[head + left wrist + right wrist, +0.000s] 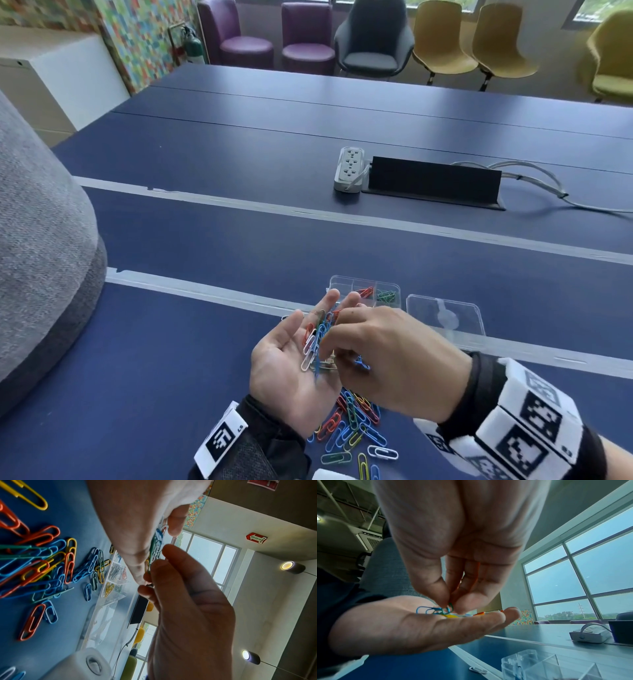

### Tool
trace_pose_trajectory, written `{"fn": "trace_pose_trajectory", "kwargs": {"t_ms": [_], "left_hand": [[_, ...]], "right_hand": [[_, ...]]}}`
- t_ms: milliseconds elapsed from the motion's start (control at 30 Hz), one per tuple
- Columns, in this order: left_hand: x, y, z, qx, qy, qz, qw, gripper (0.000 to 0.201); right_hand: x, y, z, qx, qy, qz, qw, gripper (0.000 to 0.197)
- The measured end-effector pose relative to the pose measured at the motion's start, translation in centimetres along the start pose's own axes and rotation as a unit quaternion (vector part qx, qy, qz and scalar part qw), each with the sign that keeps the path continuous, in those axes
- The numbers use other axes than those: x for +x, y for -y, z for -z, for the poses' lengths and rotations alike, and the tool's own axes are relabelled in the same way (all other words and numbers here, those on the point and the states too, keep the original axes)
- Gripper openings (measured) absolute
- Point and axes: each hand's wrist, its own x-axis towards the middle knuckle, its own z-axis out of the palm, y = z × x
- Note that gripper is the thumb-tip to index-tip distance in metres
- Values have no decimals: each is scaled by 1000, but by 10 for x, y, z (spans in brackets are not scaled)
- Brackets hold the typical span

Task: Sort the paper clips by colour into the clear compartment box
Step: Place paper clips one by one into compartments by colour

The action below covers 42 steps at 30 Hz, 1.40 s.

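My left hand (281, 353) lies palm up above the table, fingers straight, carrying a small bunch of mixed paper clips (317, 337). My right hand (330, 342) reaches over the palm. Its thumb and forefinger pinch a green clip (450, 605) at the top of the bunch. Below the hands a pile of coloured clips (352, 421) lies loose on the blue table. The clear compartment box (342, 279) stands just beyond the fingertips, with red clips (364, 292) and green clips (386, 295) in separate cells. The left wrist view also shows silver and yellow clips in other cells of the box (113, 577).
The box's clear lid (445, 317) lies to its right. A single silver clip (478, 670) rests on the table near the box. Farther back are a white power strip (349, 168) and a black cable flap (433, 178). A grey chair back (41, 240) rises at left.
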Motion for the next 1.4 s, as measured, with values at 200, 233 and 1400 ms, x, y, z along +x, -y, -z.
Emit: {"fn": "trace_pose_trajectory", "kwargs": {"t_ms": [200,233,1400], "left_hand": [[1,3,-2,-42,41,-8,998,53],[1,3,-2,-47,43,-12,998,47],[-4,11,-6,-18,0,35,999,28]], "right_hand": [[0,-3,-4,46,-80,16,996,26],[1,-3,-4,58,-92,20,994,27],[29,-35,20,-29,114,29,993,24]]}}
